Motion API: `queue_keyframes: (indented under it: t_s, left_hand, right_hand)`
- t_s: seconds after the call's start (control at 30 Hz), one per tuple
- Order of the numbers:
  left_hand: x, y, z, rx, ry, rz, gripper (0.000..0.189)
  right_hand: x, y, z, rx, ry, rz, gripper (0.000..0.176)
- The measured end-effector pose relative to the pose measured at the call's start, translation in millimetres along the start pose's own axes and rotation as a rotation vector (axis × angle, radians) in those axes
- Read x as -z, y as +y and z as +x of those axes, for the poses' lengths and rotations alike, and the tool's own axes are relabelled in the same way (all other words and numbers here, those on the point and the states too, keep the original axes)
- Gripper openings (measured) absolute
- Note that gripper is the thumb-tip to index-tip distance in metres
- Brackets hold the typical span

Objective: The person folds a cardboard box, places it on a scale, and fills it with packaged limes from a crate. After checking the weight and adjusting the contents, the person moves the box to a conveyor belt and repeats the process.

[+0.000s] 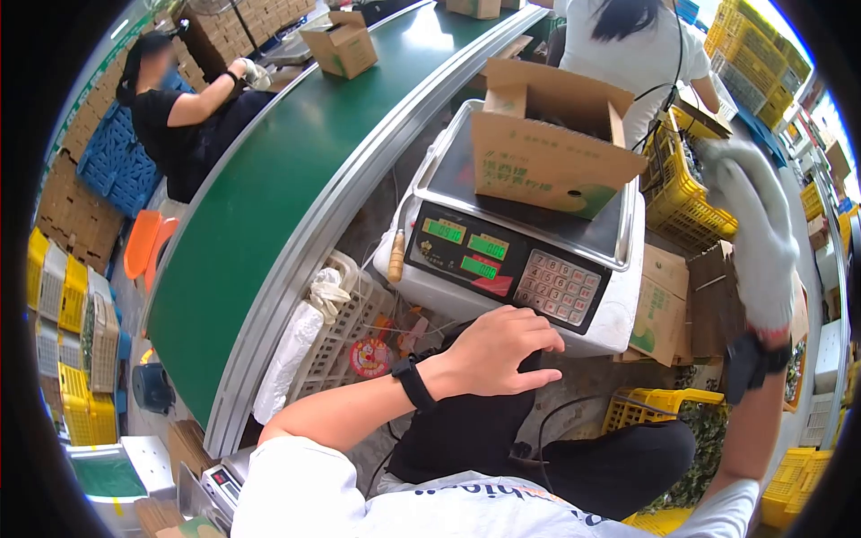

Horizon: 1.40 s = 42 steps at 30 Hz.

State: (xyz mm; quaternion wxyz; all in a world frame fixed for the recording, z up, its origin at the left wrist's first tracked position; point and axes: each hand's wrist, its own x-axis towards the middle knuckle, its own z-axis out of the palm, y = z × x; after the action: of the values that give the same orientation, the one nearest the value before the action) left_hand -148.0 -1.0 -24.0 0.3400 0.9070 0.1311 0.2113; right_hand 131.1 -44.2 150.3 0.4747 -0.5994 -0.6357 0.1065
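Note:
My left hand [498, 351], bare with a black band at the wrist, hovers over my knee just in front of the scale's keypad [558, 285]. Its fingers are apart and hold nothing. On the steel pan of the digital scale [439, 175] stands an open cardboard box [547, 161] with green print; its inside is mostly hidden. The green display reads about 0.910. My right hand [760, 229], in a white glove, is stretched forward at the right beside a yellow crate [686, 211]. Its fingers look extended, slightly blurred, and I see nothing in them.
A green conveyor belt [260, 188] runs along the left with another open box [343, 47] on it. A person [184, 112] sits beyond it; another person [619, 54] sits ahead. A white basket [336, 332] and a yellow leaf-filled crate [641, 408] flank my legs.

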Motion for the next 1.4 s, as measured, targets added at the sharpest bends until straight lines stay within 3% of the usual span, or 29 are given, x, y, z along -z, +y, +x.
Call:
queue_keyframes:
  t_s: [0.1, 0.23, 0.53, 0.57, 0.6, 0.73, 0.8, 0.87, 0.93, 1.03, 1.07, 1.13, 1.2, 1.33, 1.4]
  left_hand:
    - [-4.8, -0.3, 1.3, -0.020, 0.010, 0.020, 0.030]
    - [-11.6, 1.0, 2.7, -0.021, 0.003, 0.052, 0.031]
    - [5.0, 4.2, -17.4, -0.121, -0.040, 0.026, 0.032]
    - [10.7, 8.7, -21.0, -0.092, -0.055, 0.016, 0.031]
    - [15.4, 11.6, -24.4, -0.090, -0.060, 0.018, 0.031]
    - [42.4, 15.7, -36.6, -0.051, 0.027, -0.045, 0.028]
    - [67.8, 8.9, -43.6, 0.077, 0.101, -0.007, 0.025]
    - [105.1, -7.9, -42.5, 0.086, 0.256, 0.152, 0.023]
    - [145.4, -32.3, -34.5, 0.141, 0.384, 0.223, 0.033]
    - [170.3, -58.8, 6.7, 0.041, 0.392, 0.315, 0.058]
    - [167.9, -67.7, 24.1, -0.022, 0.385, 0.261, 0.063]
    - [156.6, -82.0, 54.4, -0.089, 0.395, 0.155, 0.064]
    - [147.6, -110.8, 77.9, -0.178, 0.374, 0.093, 0.066]
    - [136.6, -130.9, 103.0, -0.171, 0.474, 0.159, 0.042]
    - [138.4, -132.5, 113.3, -0.177, 0.453, 0.173, 0.034]
  right_hand:
    - [27.1, 19.7, -35.2, -0.166, -0.002, 0.007, 0.027]
    - [42.6, 32.9, -71.0, -0.232, 0.017, 0.040, 0.025]
    - [31.0, 73.4, -96.0, -0.468, 0.184, 0.287, 0.031]
    - [25.4, 78.0, -99.3, -0.309, 0.131, 0.116, 0.034]
    - [21.8, 77.9, -97.7, -0.312, 0.133, 0.120, 0.034]
    - [0.9, 66.1, -77.4, -0.408, 0.096, 0.203, 0.029]
    - [-6.4, 63.6, -69.0, -0.443, 0.043, 0.303, 0.026]
    - [-11.6, 63.9, -60.0, -0.446, 0.009, 0.300, 0.026]
    - [-24.5, 58.4, -44.6, -0.348, -0.007, 0.262, 0.033]
    - [-62.9, 61.9, -9.8, -0.006, 0.027, -0.001, 0.059]
    - [-71.4, 71.5, 4.2, 0.249, 0.045, -0.265, 0.062]
    - [-85.6, 73.5, 24.0, 0.350, -0.003, -0.316, 0.055]
    - [-90.3, 111.1, 35.1, 0.141, -0.161, -0.132, 0.044]
    - [-96.7, 114.6, 48.8, 0.250, -0.105, -0.172, 0.030]
    - [-96.2, 108.0, 53.5, 0.177, -0.132, -0.132, 0.029]
